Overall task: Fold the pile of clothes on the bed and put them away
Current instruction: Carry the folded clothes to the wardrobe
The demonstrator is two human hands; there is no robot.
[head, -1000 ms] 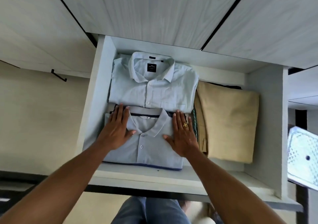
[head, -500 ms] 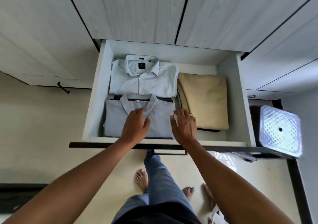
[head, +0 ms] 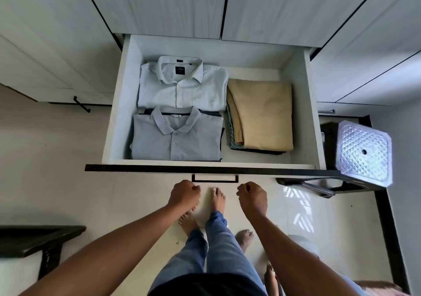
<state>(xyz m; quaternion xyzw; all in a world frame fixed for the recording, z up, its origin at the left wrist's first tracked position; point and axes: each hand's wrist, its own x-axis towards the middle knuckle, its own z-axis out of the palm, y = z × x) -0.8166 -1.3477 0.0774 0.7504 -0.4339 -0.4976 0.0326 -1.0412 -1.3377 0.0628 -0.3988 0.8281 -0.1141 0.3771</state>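
Observation:
An open white drawer holds folded clothes. A grey polo shirt lies at its front left on darker folded items. Behind it rests a pale blue collared shirt. Folded tan trousers sit at the right on patterned and dark cloth. Below the drawer's dark front edge and its handle, my left hand and my right hand hang with fingers curled shut, holding nothing and touching neither the drawer nor the clothes.
Pale wood-grain wardrobe doors rise behind the drawer. A plastic stool with a quilted top stands at the drawer's right. A dark furniture edge shows at lower left. My bare feet stand on the tiled floor; another person's foot is beside them.
Both hands have left the grey polo shirt, drawn back out of the drawer and curled shut below its front edge. The view has pulled back and upward.

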